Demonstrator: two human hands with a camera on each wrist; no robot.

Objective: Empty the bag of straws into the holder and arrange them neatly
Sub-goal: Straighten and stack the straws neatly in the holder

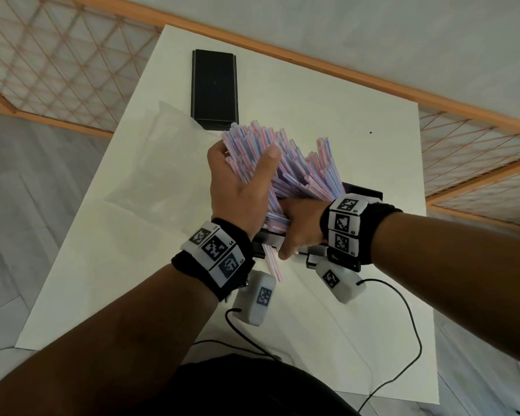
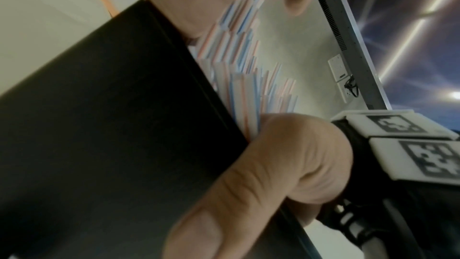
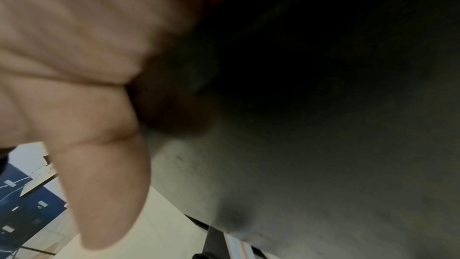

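Observation:
A thick bundle of red-, white- and blue-striped straws [image 1: 294,166] fans up and away out of the black holder [image 1: 364,193], which is mostly hidden under my hands. My left hand [image 1: 240,181] grips the bundle's left side, thumb across the top and fingers curled round the far edge. My right hand [image 1: 297,226] grips the holder's near wall [image 2: 112,125]; its thumb [image 2: 248,184] lies flat on the outside, and its fingers are hidden among the straws [image 2: 236,56]. A few straws [image 1: 275,265] poke out towards me between the wrists. The clear bag [image 1: 156,163] lies flat on the table to the left.
A black box-shaped lid [image 1: 215,88] lies on the white table [image 1: 357,121] just beyond the straws. Wrist-camera cables [image 1: 412,325] trail over the table's near part. A lattice railing [image 1: 57,61] and grey floor surround the table.

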